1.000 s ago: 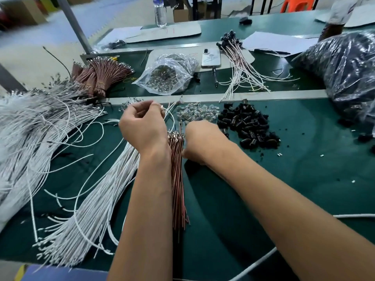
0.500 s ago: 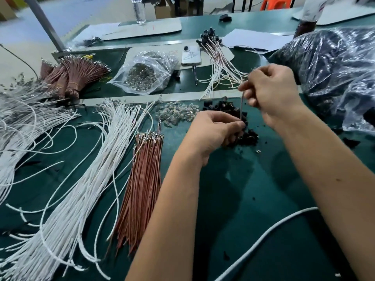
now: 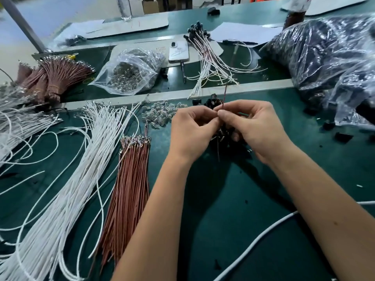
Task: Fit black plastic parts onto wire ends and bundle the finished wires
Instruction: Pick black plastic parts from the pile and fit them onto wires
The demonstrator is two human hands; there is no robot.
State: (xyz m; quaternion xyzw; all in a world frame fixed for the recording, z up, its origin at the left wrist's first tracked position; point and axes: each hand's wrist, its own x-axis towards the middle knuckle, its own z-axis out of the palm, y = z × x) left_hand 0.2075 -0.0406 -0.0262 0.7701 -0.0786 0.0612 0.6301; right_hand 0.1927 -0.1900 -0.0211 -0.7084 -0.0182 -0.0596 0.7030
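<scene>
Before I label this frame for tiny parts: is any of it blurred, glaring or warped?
Head view: the hands, left hand and right hand, are fairly sharp; the black plastic parts beneath them merge into shadow. Glare streaks the large plastic bag. Wide-angle distortion bends the table edge; the top-left corner is smeared.

Bare green mat (image 3: 233, 209) near front; brown wires (image 3: 129, 191) crowd left, bag (image 3: 328, 57) right

The right hand (image 3: 257, 128), raised over the far side of the black parts pile (image 3: 224, 134) 0.5 s ago, has been lowered to meet the left hand (image 3: 190, 130) above that pile. The brown wire (image 3: 224, 94), held in the right hand alone before, is now pinched between both hands' fingertips.
</scene>
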